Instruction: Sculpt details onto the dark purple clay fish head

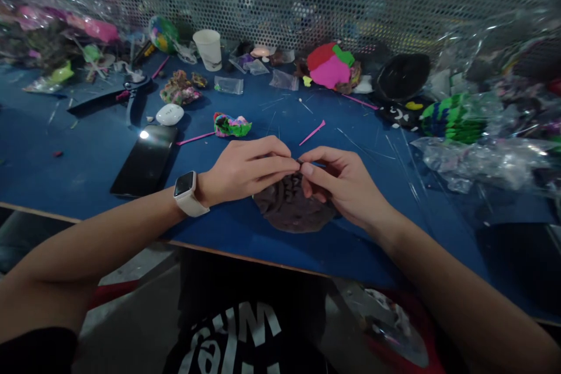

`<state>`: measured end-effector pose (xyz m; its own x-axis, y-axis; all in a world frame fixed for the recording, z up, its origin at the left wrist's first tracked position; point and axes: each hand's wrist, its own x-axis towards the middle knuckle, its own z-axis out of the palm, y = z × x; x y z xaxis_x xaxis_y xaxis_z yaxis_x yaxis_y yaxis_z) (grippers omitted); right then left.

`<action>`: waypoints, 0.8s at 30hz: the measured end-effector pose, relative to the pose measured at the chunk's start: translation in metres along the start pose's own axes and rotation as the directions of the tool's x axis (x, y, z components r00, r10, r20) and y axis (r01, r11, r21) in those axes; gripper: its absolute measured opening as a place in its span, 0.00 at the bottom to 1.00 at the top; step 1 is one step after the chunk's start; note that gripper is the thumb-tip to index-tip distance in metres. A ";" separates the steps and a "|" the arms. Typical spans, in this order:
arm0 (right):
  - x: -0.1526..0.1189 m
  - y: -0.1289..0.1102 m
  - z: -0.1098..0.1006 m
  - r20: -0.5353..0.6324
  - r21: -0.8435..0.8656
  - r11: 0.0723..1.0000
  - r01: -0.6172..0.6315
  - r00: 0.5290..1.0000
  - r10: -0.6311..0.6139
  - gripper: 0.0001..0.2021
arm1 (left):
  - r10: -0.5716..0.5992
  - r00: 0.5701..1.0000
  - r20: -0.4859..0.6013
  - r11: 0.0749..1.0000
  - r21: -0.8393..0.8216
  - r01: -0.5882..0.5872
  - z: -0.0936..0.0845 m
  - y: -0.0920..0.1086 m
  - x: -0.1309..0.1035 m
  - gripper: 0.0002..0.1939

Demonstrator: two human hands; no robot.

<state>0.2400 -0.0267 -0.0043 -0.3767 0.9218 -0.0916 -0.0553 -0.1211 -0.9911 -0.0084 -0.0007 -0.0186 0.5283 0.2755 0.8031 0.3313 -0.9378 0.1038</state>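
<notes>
A lump of dark brown clay [300, 216] rests on the blue table near its front edge, with ridges and thin coils on its upper face. Over its far left side lies my left hand [254, 166], fingers pressed together and tips at a small dark bit of clay; its thumb is hidden. My right hand [337, 178] pinches that same bit between thumb and forefinger, the other fingers curled over the lump. The fingertips of both hands nearly meet. Close by on the far side lie a pink plastic stick [312, 132] and a multicoloured clay piece [232, 125].
Left of my hands are a black phone [146, 160], a white oval case [170, 114] and black-handled scissors [114, 99]. Farther back stand a paper cup [208, 49] and a red-and-pink clay piece [331, 67]. Plastic bags [486, 158] heap up at right, before a perforated metal panel [272, 0].
</notes>
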 end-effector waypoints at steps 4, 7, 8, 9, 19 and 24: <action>-0.001 -0.006 -0.004 -0.001 -0.091 0.996 0.017 1.000 -0.017 0.23 | 0.003 1.000 0.024 1.000 -0.024 -0.002 0.001 -0.001 0.000 0.04; -0.001 -0.009 -0.006 0.002 -0.174 0.982 0.077 0.997 -0.078 0.23 | 0.004 0.999 0.046 0.998 -0.063 -0.001 0.003 -0.003 -0.001 0.05; -0.001 -0.009 -0.007 0.006 -0.196 0.975 0.105 0.994 -0.105 0.22 | -0.001 0.999 0.054 0.997 -0.071 0.005 0.004 -0.004 -0.002 0.05; -0.001 -0.009 -0.007 0.010 -0.218 0.966 0.137 0.990 -0.138 0.21 | -0.006 0.998 0.062 0.997 -0.077 0.011 0.004 -0.005 -0.002 0.05; -0.005 -0.025 -0.023 0.142 -0.644 0.711 0.284 0.957 -0.254 0.06 | -0.025 0.993 0.117 0.994 -0.100 0.037 0.004 -0.007 -0.002 0.07; -0.008 -0.035 -0.030 0.425 -0.746 0.512 0.425 0.897 -0.124 0.07 | -0.083 0.982 0.169 0.995 -0.037 0.091 0.006 -0.012 -0.005 0.07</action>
<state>0.2725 -0.0192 0.0284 -0.7239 0.6850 0.0816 0.5020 0.6042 -0.6188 -0.0104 0.0105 -0.0269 0.6236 0.3843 0.6808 0.3490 -0.9161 0.1975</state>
